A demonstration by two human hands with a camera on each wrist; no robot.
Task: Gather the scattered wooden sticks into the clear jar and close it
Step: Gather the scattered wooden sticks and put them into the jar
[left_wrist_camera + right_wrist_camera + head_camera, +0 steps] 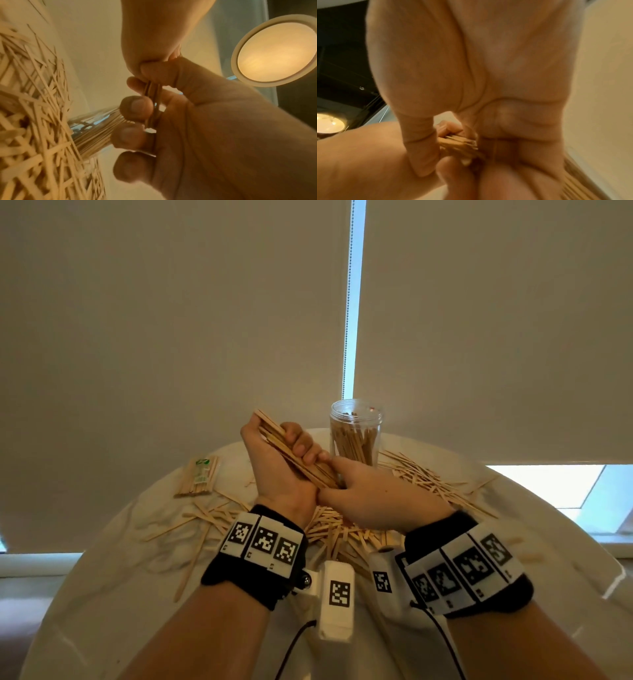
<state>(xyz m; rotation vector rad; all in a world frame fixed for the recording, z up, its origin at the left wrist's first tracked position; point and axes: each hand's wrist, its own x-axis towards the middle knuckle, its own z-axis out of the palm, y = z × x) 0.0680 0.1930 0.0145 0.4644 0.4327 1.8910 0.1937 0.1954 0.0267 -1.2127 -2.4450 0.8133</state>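
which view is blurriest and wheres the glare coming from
Right wrist view is softest: the right hand fills it, smeared, with the stick bundle hazy. Left wrist view is warm-tinted, the round ceiling lamp glowing bright. Head view is sharp but bowed, with a bright window strip between blinds.

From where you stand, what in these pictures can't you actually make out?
- The jar's lid: in no view.
- Lower end of the stick bundle: head view, the right hand covers it; the right wrist view is blurred.
- How full the clear jar is: left wrist view, the left hand covers its upper part.
- Label on the wrapped stick pack: head view, too small.
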